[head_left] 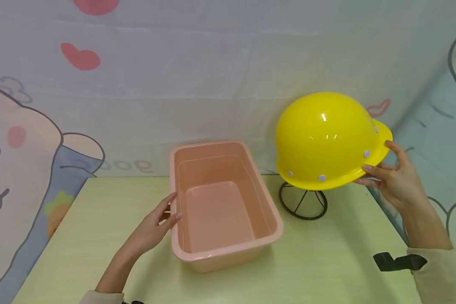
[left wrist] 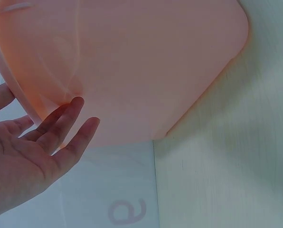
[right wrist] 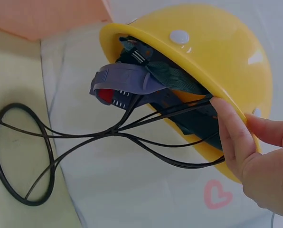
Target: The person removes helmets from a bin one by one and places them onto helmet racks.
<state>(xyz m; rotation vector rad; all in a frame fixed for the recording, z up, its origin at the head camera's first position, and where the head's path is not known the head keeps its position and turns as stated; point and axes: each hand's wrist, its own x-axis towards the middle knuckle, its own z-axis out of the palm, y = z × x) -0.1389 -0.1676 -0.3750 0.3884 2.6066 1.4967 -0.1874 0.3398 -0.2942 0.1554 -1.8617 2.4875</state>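
Observation:
A yellow hard hat (head_left: 323,139) sits over a black wire stand (head_left: 303,207) at the right of the table. My right hand (head_left: 400,181) pinches its brim at the right side, thumb on top and fingers beneath. In the right wrist view, the hat (right wrist: 212,42) shows its inner straps and a grey headband (right wrist: 127,78), with the stand's wires (right wrist: 108,133) reaching up inside. My left hand (head_left: 148,232) holds the left rim of an empty pink basin (head_left: 220,211). In the left wrist view, the hand's (left wrist: 42,147) fingers lie along the basin's outer wall (left wrist: 146,71).
The light green table (head_left: 110,219) ends at the back against a hanging cloth (head_left: 197,84) printed with hearts and a cartoon animal. The basin stands left of the wire stand, near the middle.

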